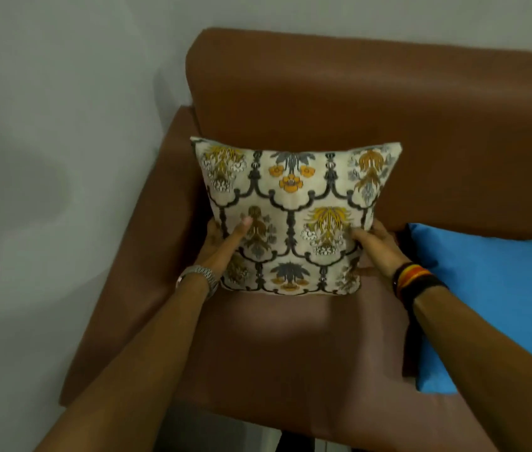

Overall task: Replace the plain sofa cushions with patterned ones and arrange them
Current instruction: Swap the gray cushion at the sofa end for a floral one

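Observation:
A cream cushion with a yellow, grey and black flower pattern (294,203) stands upright on the seat of the brown sofa (290,347), leaning against its backrest near the left armrest. My left hand (225,239) grips the cushion's lower left side, thumb on the front. My right hand (378,246) holds the lower right side in the same way. A plain blue cushion (502,305) lies flat on the seat to the right, apart from the patterned one.
The sofa's left armrest (147,256) runs along a grey wall (46,158). The high backrest (388,109) stands behind the cushion. The seat's front edge is near the bottom of the view.

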The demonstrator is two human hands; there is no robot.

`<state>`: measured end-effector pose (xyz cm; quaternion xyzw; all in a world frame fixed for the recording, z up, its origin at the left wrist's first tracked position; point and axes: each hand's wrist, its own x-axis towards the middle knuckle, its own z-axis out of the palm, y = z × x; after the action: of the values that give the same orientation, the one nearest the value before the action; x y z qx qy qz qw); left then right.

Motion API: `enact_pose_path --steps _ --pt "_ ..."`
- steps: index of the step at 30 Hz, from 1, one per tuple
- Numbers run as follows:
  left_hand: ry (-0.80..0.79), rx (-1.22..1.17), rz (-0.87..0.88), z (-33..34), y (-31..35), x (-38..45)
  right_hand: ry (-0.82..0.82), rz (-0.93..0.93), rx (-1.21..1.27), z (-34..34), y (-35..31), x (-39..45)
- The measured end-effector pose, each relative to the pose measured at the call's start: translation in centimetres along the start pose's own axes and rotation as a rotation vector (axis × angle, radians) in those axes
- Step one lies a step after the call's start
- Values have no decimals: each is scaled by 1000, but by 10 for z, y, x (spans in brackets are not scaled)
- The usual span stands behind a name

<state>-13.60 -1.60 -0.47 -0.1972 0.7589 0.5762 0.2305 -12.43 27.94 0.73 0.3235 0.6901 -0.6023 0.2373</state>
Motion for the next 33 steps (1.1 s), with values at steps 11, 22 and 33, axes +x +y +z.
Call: enact_pose_path --steps 11,22,33 --pt "186 -2 114 10 -12 23 5 -100 -113 9 -6 16" --pt "81 104 201 261 -66 -93 371 -373 -516 -202 101 -44" --pt "13 210 100 458 -84 -102 246 48 -259 -402 250 -24"
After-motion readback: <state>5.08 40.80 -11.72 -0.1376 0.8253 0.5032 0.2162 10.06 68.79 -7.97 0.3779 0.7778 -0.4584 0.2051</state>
